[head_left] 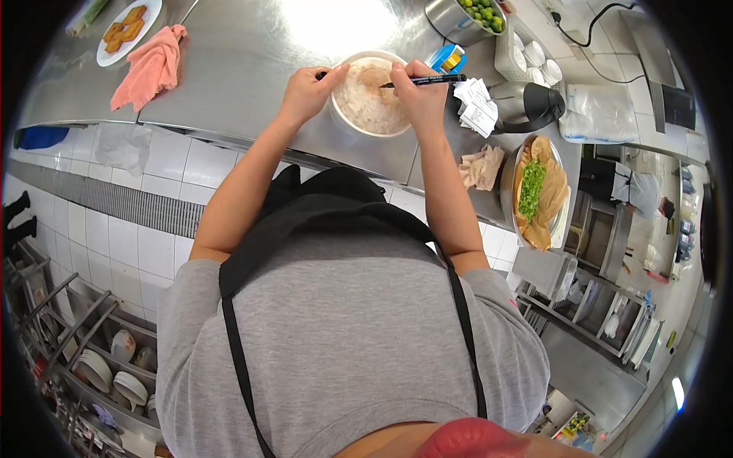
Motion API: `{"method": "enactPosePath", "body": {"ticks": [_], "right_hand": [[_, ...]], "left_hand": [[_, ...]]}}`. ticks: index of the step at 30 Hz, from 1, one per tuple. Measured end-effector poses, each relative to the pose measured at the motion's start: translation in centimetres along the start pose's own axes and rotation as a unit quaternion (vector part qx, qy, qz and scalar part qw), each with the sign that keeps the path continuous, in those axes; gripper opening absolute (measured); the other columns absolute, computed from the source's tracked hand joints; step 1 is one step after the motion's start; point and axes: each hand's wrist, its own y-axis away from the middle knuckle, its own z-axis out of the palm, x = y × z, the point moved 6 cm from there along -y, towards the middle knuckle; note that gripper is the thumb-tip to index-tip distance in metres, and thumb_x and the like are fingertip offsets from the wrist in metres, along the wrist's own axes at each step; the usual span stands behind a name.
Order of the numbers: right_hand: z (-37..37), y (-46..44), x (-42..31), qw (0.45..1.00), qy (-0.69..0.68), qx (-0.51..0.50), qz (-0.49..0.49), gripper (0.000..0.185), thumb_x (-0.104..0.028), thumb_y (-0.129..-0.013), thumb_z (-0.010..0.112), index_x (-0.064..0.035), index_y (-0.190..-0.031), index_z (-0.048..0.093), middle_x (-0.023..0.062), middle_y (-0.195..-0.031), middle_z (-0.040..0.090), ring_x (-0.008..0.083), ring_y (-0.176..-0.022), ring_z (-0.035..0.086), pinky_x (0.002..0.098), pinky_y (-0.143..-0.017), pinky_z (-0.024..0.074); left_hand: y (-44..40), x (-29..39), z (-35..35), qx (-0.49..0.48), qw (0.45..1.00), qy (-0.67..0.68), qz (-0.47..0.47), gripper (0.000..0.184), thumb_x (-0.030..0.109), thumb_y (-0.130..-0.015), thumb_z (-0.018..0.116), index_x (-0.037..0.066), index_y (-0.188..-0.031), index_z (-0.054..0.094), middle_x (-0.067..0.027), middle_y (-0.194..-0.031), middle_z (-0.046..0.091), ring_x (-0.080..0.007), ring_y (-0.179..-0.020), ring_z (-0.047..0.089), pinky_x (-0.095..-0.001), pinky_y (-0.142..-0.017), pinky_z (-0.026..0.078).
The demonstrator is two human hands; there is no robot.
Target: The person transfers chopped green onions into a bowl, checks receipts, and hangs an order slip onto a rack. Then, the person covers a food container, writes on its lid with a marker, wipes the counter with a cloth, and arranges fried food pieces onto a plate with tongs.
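A white round tub [372, 131] stands on the steel counter, its top whitish with a light brown patch. My right hand [418, 95] pinches a black marker [441, 79] over the tub, its tip near the brown patch. At the tub's left rim is my left hand [311, 93], fingers closed round a small black object [321, 75], likely the marker's cap. Just right of my right hand lie a blue roll [445, 59] and a stack of white paper slips [476, 106].
A steel jug [525, 105], a bowl with chopped greens [510, 187] and a pot of green limes [452, 21] stand to the right. On the left are a pink cloth [153, 67] and a plate of fried pieces [107, 58]. Another person [640, 191] is at far right.
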Motion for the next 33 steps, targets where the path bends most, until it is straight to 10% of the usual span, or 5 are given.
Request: {"method": "enactPosePath", "body": {"ticks": [33], "right_hand": [[-1.4, -0.2, 1.3, 0.999, -0.016, 0.049, -0.01, 0.027, -0.009, -0.07, 0.058, -0.0001, -0.049, 0.044, -0.0011, -0.043, 0.04, 0.004, -0.043, 0.033, 0.0231, -0.039, 0.0269]], "left_hand": [[0.2, 0.5, -0.1, -0.022, 0.999, -0.024, -0.022, 0.033, 0.028, -0.083, 0.054, -0.004, -0.083, 0.064, -0.001, -0.069, 0.061, -0.004, -0.065, 0.051, -0.0183, -0.058, 0.04]]}}
